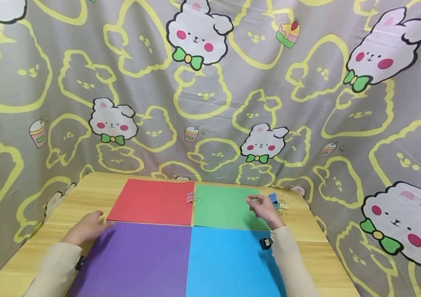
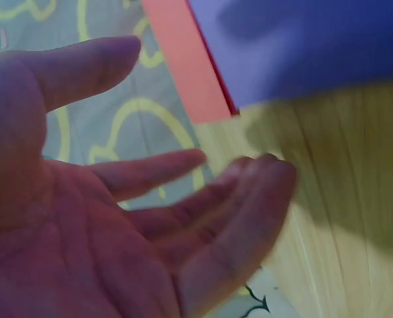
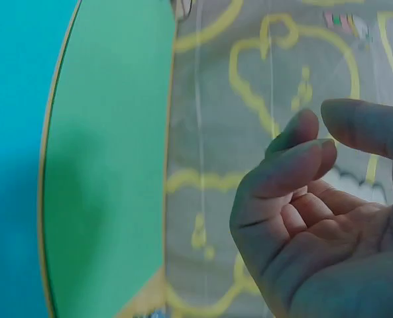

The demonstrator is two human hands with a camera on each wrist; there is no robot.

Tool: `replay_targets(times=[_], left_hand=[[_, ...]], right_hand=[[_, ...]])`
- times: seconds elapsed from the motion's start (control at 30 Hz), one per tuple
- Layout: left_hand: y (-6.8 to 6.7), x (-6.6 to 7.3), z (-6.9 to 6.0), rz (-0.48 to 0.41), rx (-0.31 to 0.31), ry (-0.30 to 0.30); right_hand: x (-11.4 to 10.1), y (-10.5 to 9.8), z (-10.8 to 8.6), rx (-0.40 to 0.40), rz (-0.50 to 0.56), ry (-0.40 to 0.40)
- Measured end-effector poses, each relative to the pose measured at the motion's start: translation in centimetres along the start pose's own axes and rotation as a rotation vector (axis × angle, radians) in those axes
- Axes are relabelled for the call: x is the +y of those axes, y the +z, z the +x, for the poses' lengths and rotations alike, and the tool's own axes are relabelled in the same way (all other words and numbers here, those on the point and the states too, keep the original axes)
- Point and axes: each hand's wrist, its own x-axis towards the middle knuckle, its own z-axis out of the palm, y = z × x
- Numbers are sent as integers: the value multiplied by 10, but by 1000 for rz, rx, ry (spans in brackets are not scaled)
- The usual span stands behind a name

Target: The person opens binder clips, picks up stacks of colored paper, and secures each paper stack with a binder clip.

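My left hand [image 1: 88, 227] hovers by the left edge of the table, near where the red sheet [image 1: 151, 202] and the purple sheet [image 1: 140, 260] meet. In the left wrist view its fingers are spread and relaxed, holding nothing. Above the green sheet [image 1: 221, 206], toward its right side, is my right hand [image 1: 264, 209]. Its fingers bend loosely with the thumb near the fingertips, and the right wrist view shows nothing between them. A blue sheet [image 1: 229, 264] lies in front of the green one. A pink binder clip [image 1: 190, 197] sits where red and green meet.
Several binder clips, one of them blue [image 1: 273, 198], lie to the right of the green sheet, partly behind my right hand. The wooden table [image 1: 318, 251] backs onto a grey curtain [image 1: 210, 99] printed with rabbits, which also hangs along both sides.
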Motion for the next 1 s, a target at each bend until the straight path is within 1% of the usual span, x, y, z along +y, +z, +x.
replay_targets(times=[0.17,0.23,0.37,0.43,0.5,0.6,0.7,0.8,0.9,1.0], left_hand=[[9,12,-4,30,-21,-99],[11,18,-6,48,-19,-131],[15,29,-6,79,-11,-163],[17,32,-6,83,-4,-180],[19,33,-6,89,7,-192],[19,31,-6,80,14,-207],[18,27,-6,61,12,-227],[17,24,-5,38,5,-244],[18,21,-4,26,-1,-247],[18,20,-1,22,-10,-257]], right_hand=[[21,-28,1,97,-16,67],[31,-39,1,149,-17,99],[53,-61,-1,280,-26,164],[64,-70,-1,322,-12,198],[75,-76,-1,349,6,233],[89,-81,1,360,57,272],[97,-83,2,368,94,298],[100,-84,3,369,143,317],[99,-86,2,361,180,327],[98,-87,3,339,162,336]])
